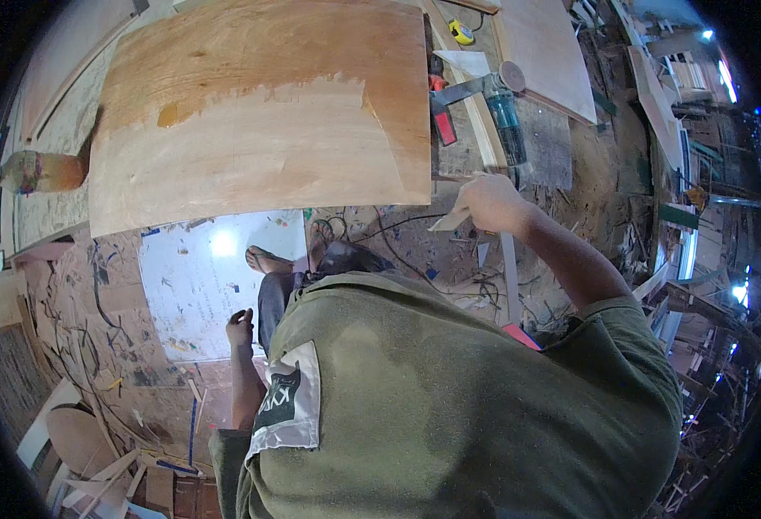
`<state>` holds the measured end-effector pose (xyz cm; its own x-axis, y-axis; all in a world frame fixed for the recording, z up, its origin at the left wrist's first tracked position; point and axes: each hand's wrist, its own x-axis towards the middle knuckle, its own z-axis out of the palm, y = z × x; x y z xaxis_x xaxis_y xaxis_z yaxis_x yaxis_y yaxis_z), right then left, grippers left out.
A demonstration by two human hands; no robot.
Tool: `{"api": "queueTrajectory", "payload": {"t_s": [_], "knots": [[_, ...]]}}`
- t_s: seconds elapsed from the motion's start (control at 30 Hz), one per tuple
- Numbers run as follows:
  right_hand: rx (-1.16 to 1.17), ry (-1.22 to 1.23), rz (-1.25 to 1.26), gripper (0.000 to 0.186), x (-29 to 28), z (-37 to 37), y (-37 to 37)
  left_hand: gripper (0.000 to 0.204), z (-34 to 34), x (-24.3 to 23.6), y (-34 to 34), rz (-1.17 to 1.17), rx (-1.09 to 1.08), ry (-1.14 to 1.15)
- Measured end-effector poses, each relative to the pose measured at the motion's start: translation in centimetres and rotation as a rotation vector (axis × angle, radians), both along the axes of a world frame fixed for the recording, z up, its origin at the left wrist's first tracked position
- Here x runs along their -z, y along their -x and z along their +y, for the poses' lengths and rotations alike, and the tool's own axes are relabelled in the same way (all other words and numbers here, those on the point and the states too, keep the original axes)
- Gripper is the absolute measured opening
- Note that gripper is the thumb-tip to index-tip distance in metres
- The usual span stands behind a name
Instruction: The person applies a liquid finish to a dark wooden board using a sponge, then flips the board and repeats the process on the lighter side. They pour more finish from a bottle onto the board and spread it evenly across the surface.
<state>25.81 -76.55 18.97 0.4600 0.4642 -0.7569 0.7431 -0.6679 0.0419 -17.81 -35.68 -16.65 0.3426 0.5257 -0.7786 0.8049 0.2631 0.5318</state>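
Gripping a thin wooden scraper, the right hand sits just off the plywood sheet's near right corner; the scraper juts leftward toward that corner, long axis roughly horizontal.

The left hand hangs loosely curled, holding nothing.

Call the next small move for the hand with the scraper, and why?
Probably bring the right hand and its scraper back onto the plywood sheet. The glossy coat covers only the far part; the near part looks pale and bare. The left hand hangs idle by the leg.
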Motion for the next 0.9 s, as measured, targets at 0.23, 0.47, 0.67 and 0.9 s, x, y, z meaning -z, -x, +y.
{"api": "queueTrajectory", "payload": {"t_s": [0.23, 0.47, 0.67, 0.9], "knots": [[0.293, -0.772, -0.241, 0.030, 2.3, 5.5, -5.8, 0.051, 2.0, 0.7, 1.0, 0.009, -0.015, -0.023], [0.230, -0.570, -0.492, 0.031, 5.3, 11.7, -9.5, 0.047, 2.6, -3.1, -1.0, -0.065, -0.066, -0.119], [0.318, -0.473, -0.464, 0.032, 7.0, 12.8, -14.9, 0.043, 1.9, -1.7, 1.3, 0.099, -0.024, 0.029], [0.311, -0.222, -0.315, 0.025, 6.6, 8.3, -2.0, 0.047, 4.4, -1.8, 1.0, 0.125, 0.107, 0.047]]}}
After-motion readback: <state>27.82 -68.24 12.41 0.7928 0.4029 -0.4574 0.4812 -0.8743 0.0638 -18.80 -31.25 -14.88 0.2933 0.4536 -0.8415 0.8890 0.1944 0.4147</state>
